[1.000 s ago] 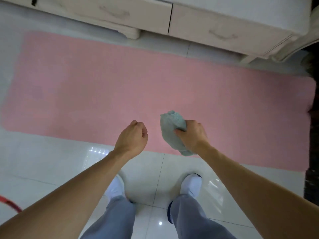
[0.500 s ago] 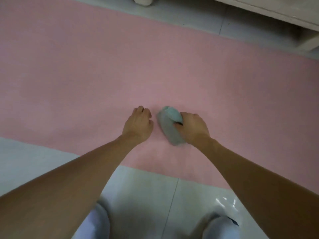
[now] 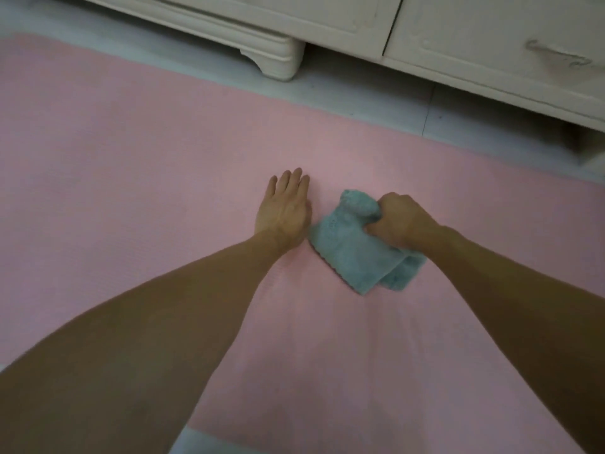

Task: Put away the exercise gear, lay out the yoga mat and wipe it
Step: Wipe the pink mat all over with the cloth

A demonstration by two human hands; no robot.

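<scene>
Right grip [image 3: 402, 224] clamps blue cloth [image 3: 353, 253] on pink yoga mat [image 3: 131, 158]; left grip [image 3: 283, 211] lies flat, fingers straight, beside it; white cabinet [image 3: 327, 21] stands beyond the far edge.

One pink yoga mat [image 3: 131, 158]. One folded teal cloth [image 3: 353, 253], near the mat's middle. Two hands: left hand [image 3: 284, 208], right hand [image 3: 402, 221]. One cream cabinet [image 3: 278, 54] beyond the far edge, with two drawer fronts [image 3: 491, 31] and one handle [image 3: 556, 55].
</scene>
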